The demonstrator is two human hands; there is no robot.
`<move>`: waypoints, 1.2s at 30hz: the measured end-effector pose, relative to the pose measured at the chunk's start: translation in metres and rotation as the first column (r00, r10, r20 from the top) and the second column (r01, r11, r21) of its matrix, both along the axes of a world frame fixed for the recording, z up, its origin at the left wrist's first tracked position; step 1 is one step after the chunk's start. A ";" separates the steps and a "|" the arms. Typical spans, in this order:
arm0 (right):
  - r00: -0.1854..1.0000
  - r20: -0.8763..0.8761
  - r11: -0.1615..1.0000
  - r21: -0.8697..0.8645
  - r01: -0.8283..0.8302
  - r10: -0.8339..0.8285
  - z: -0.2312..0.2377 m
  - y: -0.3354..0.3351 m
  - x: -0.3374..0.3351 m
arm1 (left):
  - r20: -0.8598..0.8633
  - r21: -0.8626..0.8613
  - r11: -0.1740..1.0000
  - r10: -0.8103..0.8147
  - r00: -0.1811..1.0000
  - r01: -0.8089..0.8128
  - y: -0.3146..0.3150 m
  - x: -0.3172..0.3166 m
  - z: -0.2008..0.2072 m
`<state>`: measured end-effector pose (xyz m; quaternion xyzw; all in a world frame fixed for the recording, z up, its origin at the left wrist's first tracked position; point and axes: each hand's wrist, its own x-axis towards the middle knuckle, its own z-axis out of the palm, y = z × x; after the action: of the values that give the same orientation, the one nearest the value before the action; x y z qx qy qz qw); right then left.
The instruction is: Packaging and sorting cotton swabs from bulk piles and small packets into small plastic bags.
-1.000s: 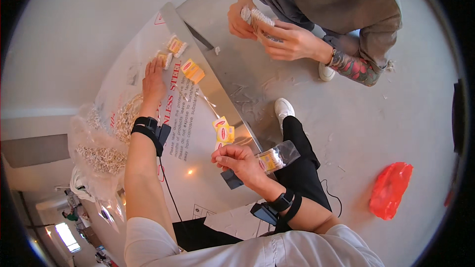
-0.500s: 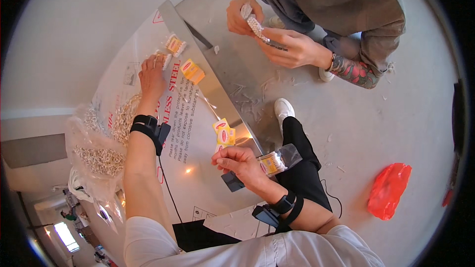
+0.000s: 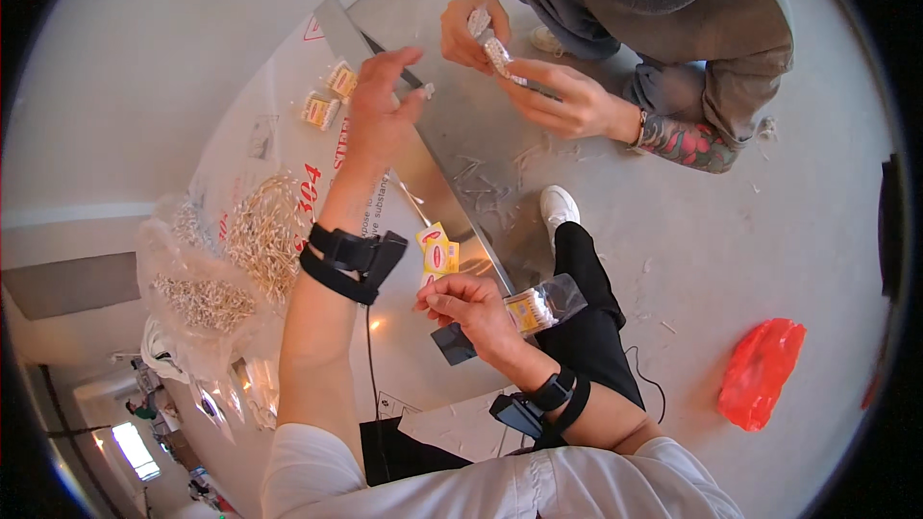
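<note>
My left hand (image 3: 383, 111) is raised over the far edge of the table, fingers apart and a little blurred, holding nothing visible. Just left of it, two small packs of cotton swabs with yellow labels, one pack (image 3: 320, 110) and another (image 3: 342, 79), rest on the table. My right hand (image 3: 471, 312) is closed, thumb against curled fingers; what they may hold is hidden. Beyond those fingertips are several yellow cards (image 3: 438, 255). Against the right side of this hand, a clear bag with a labelled cotton swab pack (image 3: 531, 310) lies by my leg.
Loose cotton swabs (image 3: 264, 235) are heaped beside a clear plastic bag of swabs (image 3: 204, 300) on the table (image 3: 332, 365). Opposite, a co-worker's hands (image 3: 567, 101) hold bundled swabs (image 3: 498, 56). A red plastic bag (image 3: 761, 375) and white scraps lie on the floor.
My left hand has left the swab pack and moved right, now covering where a yellow box stood. Two packs show side by side. My right hand has barely shifted.
</note>
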<state>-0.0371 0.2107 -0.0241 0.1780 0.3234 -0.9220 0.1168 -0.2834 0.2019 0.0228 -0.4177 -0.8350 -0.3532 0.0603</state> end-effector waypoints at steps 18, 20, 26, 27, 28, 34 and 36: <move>0.995 0.012 0.995 -0.028 0.100 -0.100 -0.006 -0.002 0.000 | -0.164 -0.133 0.977 -0.190 0.968 0.169 0.043 0.027 -0.008; 0.995 0.022 0.996 0.001 0.095 -0.095 -0.005 -0.002 0.001 | -0.179 -0.154 0.967 -0.231 0.956 0.205 0.040 0.024 -0.005; 0.993 0.023 0.993 -0.026 0.113 -0.112 -0.005 -0.002 -0.001 | -0.187 -0.204 0.927 -0.354 0.916 0.316 0.035 0.018 -0.002; 0.994 0.025 0.993 -0.030 0.111 -0.110 -0.005 -0.002 -0.001 | -0.184 -0.207 0.926 -0.353 0.917 0.315 0.034 0.017 -0.002; 0.993 0.022 0.993 -0.029 0.113 -0.113 -0.005 -0.002 -0.001 | -0.210 -0.212 0.927 -0.353 0.912 0.310 0.034 0.017 -0.003; 0.995 0.027 0.995 0.001 0.098 -0.098 -0.002 -0.001 -0.001 | -0.229 -0.218 0.926 -0.357 0.906 0.309 0.028 0.013 -0.003; 0.995 0.033 0.996 -0.001 0.089 -0.089 -0.001 0.000 -0.001 | -0.224 -0.229 0.925 -0.353 0.908 0.303 0.026 0.012 -0.001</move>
<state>-0.0385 0.2103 -0.0250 0.2072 0.3120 -0.9237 0.0810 -0.2709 0.2277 0.0215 -0.5992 -0.7668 -0.2193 0.0694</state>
